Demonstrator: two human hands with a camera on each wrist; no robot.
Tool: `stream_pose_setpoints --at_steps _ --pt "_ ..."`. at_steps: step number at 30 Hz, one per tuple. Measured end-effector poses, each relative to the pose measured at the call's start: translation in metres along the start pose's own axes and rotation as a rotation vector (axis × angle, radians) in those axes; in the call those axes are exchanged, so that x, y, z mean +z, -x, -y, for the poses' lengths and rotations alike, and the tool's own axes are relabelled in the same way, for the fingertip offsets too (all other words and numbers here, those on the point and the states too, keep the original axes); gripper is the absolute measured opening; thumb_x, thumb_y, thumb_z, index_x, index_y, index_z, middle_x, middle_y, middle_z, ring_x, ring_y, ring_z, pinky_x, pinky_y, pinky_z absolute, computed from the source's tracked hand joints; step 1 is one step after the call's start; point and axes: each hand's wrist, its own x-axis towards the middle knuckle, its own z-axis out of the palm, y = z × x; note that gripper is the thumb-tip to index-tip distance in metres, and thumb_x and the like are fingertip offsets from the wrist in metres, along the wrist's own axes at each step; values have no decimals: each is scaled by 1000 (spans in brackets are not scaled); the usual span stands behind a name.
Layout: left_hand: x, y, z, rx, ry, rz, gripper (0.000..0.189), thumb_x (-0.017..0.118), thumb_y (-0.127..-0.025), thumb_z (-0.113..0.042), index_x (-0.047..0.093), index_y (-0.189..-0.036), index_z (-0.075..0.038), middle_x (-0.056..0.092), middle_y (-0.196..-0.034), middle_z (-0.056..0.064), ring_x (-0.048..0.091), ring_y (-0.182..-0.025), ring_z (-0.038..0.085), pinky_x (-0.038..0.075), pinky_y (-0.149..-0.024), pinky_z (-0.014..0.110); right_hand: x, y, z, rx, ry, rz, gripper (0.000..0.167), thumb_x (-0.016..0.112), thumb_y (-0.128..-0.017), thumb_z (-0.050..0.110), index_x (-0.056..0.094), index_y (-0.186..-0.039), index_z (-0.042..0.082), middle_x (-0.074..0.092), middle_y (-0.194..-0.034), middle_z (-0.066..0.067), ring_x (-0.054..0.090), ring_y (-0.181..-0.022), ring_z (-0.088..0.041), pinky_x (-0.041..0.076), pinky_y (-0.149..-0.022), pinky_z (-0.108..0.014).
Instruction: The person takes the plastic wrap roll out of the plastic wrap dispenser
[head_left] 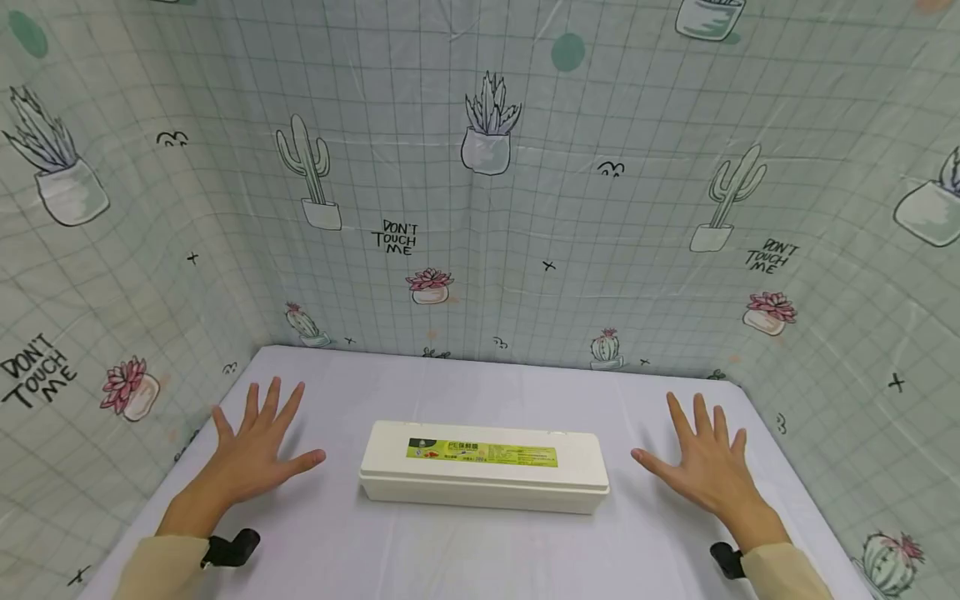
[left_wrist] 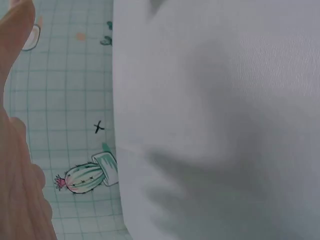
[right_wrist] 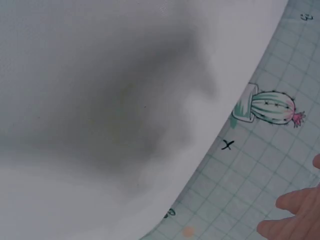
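A long white cling film box point(head_left: 480, 487) with a yellow-green label point(head_left: 483, 452) lies on the table, lid down, between the two hands. To its left, my left hand point(head_left: 251, 454) hovers with fingers spread and the thumb pointing toward the box. On the other side, my right hand point(head_left: 708, 467) is held the same way, its thumb toward the box's right end. Neither hand touches anything. In the left wrist view part of the left hand point(left_wrist: 22, 185) shows at the edge; in the right wrist view some right fingers point(right_wrist: 295, 202) show at the lower corner.
A white-covered table point(head_left: 480, 554) carries the box. Behind it and on both sides hangs a grid-patterned curtain point(head_left: 480, 217) printed with potted cacti and lettering. Each wrist wears a black strap mount point(head_left: 232, 548). Hand shadows fall on the tabletop.
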Motion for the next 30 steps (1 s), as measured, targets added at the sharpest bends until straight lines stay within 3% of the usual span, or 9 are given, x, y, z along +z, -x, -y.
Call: stream_pose_setpoints --at_steps 6,15,21,30 --pt "9 1 -8 24 30 -14 115 73 -84 -64 10 -167 -14 -2 -169 29 -11 -152 57 -12 -102 86 -1 -3 8 4 -72 -1 113 58 -88 77 9 -166 13 7 -165 -39 5 -147 -67 5 -104 -86" --pt "23 -2 -16 79 61 -41 123 83 -74 -62 14 -167 -19 8 -168 31 -1 -152 59 0 -103 88 4 -6 18 -6 -126 -39 111 61 -88 74 10 -167 15 11 -165 -37 8 -148 -65 7 -107 -84" --pt "26 -6 -21 77 78 -50 128 85 -69 -64 15 -166 -21 10 -168 31 1 -153 58 3 -105 87 6 -10 28 -39 -150 -69 108 63 -89 71 12 -167 15 17 -164 -36 12 -148 -63 9 -109 -82" --pt "44 -22 -26 128 237 -18 129 88 -69 -62 15 -167 -21 14 -169 26 4 -155 54 3 -112 81 11 -10 48 -123 -214 -112 104 69 -90 61 16 -166 14 24 -164 -31 20 -148 -58 16 -114 -75"
